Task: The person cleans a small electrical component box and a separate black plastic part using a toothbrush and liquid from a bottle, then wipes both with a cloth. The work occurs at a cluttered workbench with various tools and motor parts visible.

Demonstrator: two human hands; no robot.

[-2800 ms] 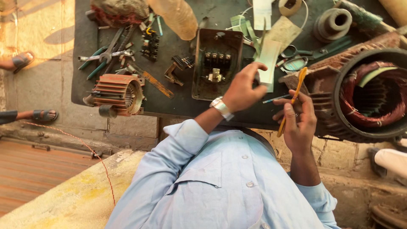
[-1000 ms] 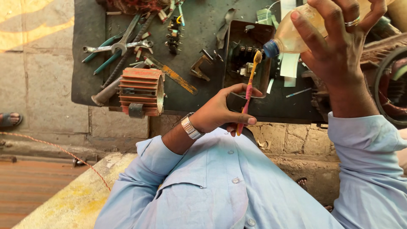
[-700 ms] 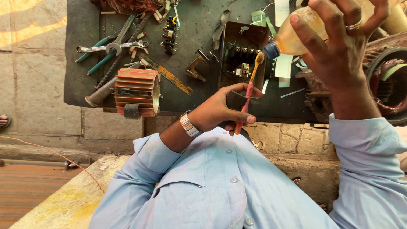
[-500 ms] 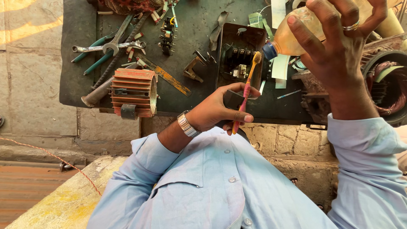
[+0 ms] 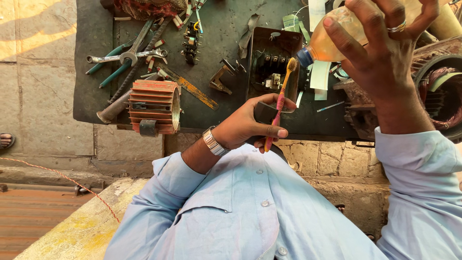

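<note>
Above the dark workbench (image 5: 226, 29), the left hand (image 5: 250, 126) is clenching a pink toothbrush (image 5: 279, 103) by its lower handle, bristles pointing up toward the blue neck of a plastic bottle (image 5: 332, 36). Beside it, the right hand (image 5: 380, 53) is grasping that bottle of amber liquid around its body, tilting it so the neck is hanging just beside the bristles. Under them, an open brown terminal box (image 5: 269, 62) is sitting on the bench.

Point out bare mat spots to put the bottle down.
Free: the dark mat between red finned housing and left hand; a smaller strip below the paper slips, beside the motor. Crowded: top left around the spanners, and the terminal box.
</note>
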